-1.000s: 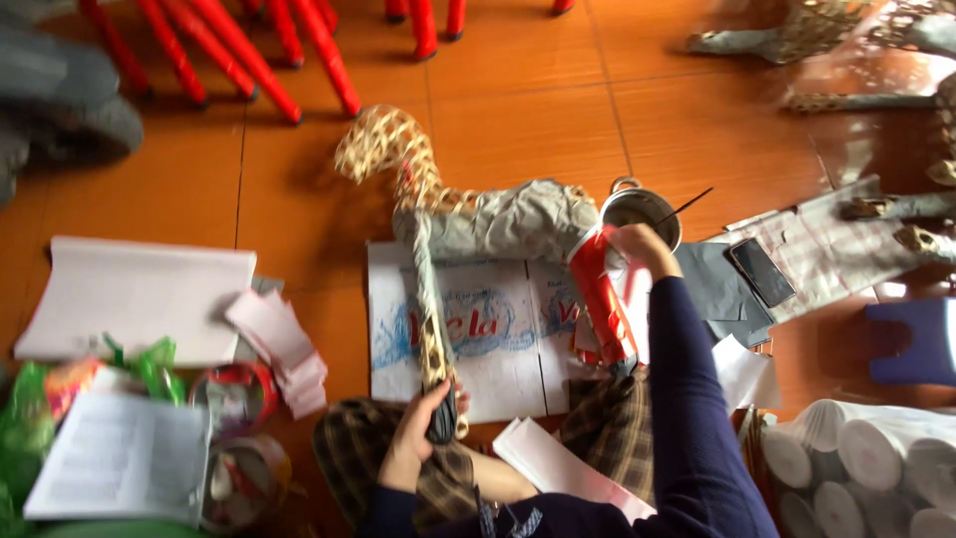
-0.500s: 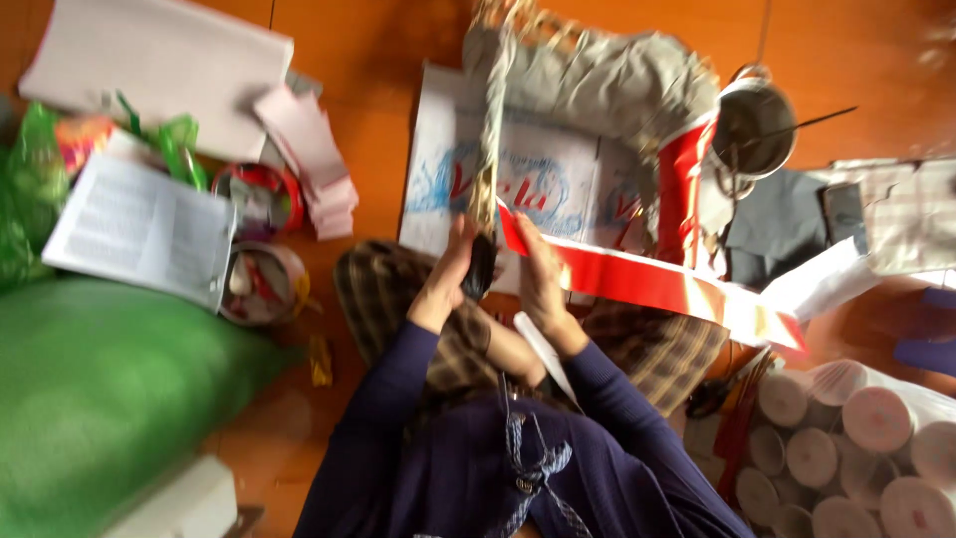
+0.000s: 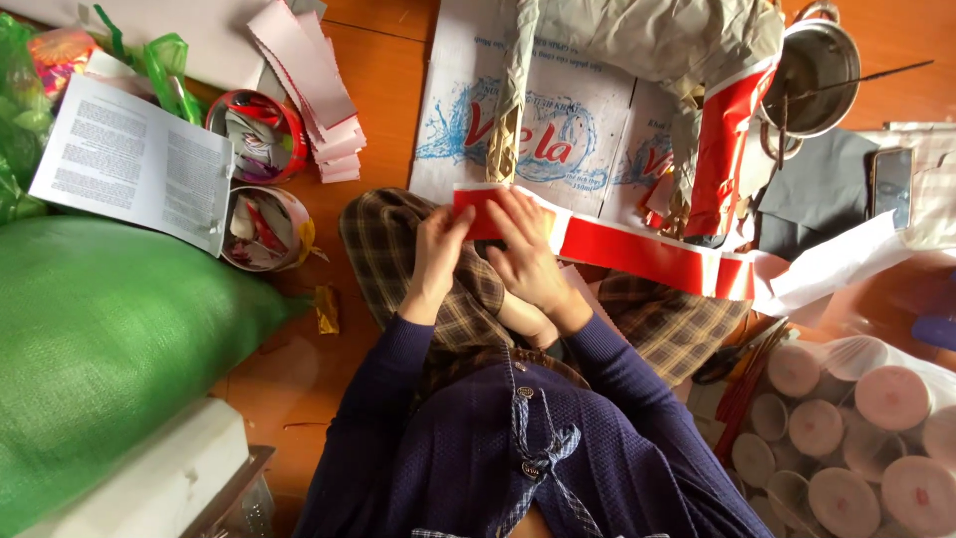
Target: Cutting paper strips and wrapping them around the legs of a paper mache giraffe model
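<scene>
I sit on an orange tiled floor with a red and white paper strip (image 3: 637,251) stretched across my plaid lap. My left hand (image 3: 438,254) pinches the strip's left end. My right hand (image 3: 528,254) presses on the strip just beside it, fingers spread over the red paper. The strip runs right and up to a red band (image 3: 719,149) wound on a crumpled grey paper form (image 3: 667,40). A woven cane stick (image 3: 506,134) lies just beyond my hands on a flattened white cardboard sheet (image 3: 588,130).
A big green sack (image 3: 110,339) fills the left. An open booklet (image 3: 134,164), two round tins (image 3: 261,214) of scraps and a pink paper stack (image 3: 319,90) lie upper left. A steel pot (image 3: 819,65) and phone (image 3: 891,184) sit upper right; rolls in plastic (image 3: 856,438) lower right.
My head has tipped down toward my lap. The right hand brought the red strip from the paper form to my lap, and both hands have met on its end.
</scene>
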